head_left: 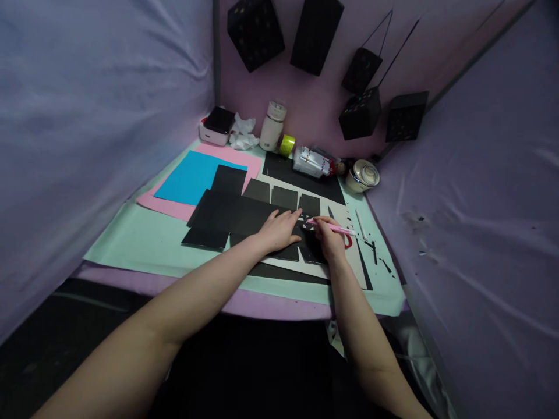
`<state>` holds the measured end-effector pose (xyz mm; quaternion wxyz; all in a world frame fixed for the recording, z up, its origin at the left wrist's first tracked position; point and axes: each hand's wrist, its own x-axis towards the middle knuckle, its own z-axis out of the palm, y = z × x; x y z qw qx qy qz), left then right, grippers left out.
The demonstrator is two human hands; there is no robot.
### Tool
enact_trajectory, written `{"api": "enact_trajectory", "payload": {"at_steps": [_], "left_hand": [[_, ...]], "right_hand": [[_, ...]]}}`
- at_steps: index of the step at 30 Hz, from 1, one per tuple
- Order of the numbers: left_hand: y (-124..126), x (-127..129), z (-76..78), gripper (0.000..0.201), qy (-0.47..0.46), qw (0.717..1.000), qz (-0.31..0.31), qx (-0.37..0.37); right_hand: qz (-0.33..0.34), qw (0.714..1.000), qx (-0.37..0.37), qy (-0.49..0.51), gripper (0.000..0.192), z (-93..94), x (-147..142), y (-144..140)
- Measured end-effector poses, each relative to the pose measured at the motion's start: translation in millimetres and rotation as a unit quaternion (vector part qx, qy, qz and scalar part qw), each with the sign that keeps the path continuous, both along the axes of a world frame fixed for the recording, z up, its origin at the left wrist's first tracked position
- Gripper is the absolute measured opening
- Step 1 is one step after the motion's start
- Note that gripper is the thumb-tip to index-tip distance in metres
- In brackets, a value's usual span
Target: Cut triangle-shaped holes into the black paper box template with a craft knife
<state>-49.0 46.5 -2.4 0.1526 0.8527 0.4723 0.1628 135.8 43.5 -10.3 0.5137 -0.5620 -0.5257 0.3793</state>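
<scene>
Nearest is the edge of the pale green surface (pixel 157 256), with two bare arms reaching over it. The left hand (pixel 282 230) lies flat, fingers spread, pressing on a big black card (pixel 244 215). The right hand (pixel 329 233) grips a pink pen-like tool (pixel 341 229). Its tip is on the card's right part, just beside the left fingertips, where little white shapes (pixel 304 226) show.

I think small holes are being cut there. The next move seems to need a steady left hand and a slow, careful tip, away from the fingers.

Under the card is a white sheet (pixel 314 269). To the right are a red loop (pixel 348 241), a white stick (pixel 360 224) and black scraps (pixel 374 253). To the left, a blue sheet (pixel 187 177) lies on a pink one (pixel 166 208).

Farther back stand a white bottle (pixel 272 128), a yellow roll (pixel 287 145) and a round pot (pixel 363 176). Black boxes (pixel 255 35) hang by the back wall, and purple cloth (pixel 105 116) hangs on both sides.
</scene>
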Motion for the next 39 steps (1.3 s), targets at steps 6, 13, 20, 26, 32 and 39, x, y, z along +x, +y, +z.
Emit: {"api": "enact_trajectory", "payload": {"at_steps": [6,13,20,26,32,39], "left_hand": [[-0.8,0.0,1.0,0.075,0.003,1.000,-0.003,0.001],[-0.4,0.4,0.9,0.074,0.011,1.000,-0.001,0.001],[0.2,0.9,-0.1,0.076,0.012,1.000,0.000,0.004],[0.2,1.2,0.4,0.075,0.008,1.000,-0.003,0.001],[0.0,1.1,0.2,0.075,0.006,1.000,0.001,-0.002],[-0.3,0.6,0.7,0.075,-0.001,1.000,0.004,0.001]], "right_hand": [[0.010,0.999,0.035,-0.032,0.024,3.7,-5.2,-4.8],[0.010,0.996,0.034,-0.087,0.025,1.4,-5.4,-0.8],[-0.027,0.983,0.060,-0.170,0.015,2.5,-5.4,-2.3],[-0.016,0.985,0.045,-0.166,0.013,-1.6,-4.9,-0.4],[-0.014,0.983,0.051,-0.177,0.014,-0.9,-7.0,-2.1],[-0.015,0.982,0.052,-0.179,0.015,-1.1,-7.8,-2.2]]}}
